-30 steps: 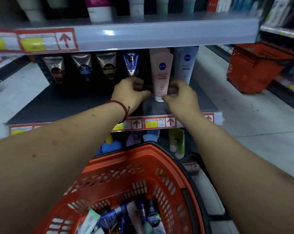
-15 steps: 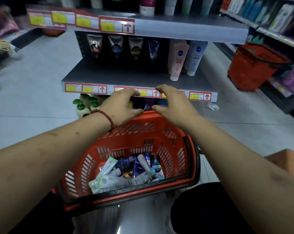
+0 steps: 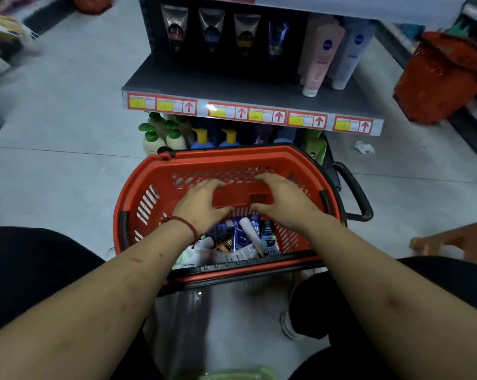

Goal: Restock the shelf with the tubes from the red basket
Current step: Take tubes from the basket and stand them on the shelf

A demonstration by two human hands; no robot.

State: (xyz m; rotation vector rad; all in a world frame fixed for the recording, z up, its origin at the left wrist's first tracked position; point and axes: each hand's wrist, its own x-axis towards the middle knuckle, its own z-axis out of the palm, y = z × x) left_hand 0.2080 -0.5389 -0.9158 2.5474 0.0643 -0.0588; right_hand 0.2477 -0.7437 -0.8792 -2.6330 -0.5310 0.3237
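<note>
The red basket (image 3: 149, 198) stands on the floor in front of me, with several tubes (image 3: 248, 237) heaped at its bottom, mostly blue and white. My left hand (image 3: 201, 205) and my right hand (image 3: 284, 200) hover side by side inside the basket, just above the tubes, fingers spread and holding nothing. On the grey shelf (image 3: 232, 86) beyond stand a pink tube (image 3: 321, 56) and a white tube (image 3: 349, 56) at the right. Several dark tubes (image 3: 211, 31) line the shelf's back.
A second red basket (image 3: 440, 78) sits at the right by another shelf. Pump bottles (image 3: 160, 135) with green and yellow tops fill the lower shelf behind the basket. An orange stool (image 3: 451, 239) is at my right. A crumpled paper (image 3: 363, 147) lies on the floor.
Both hands left the pink tube on the shelf and came down and back into the red basket. My view tilted down from the shelf toward the basket.
</note>
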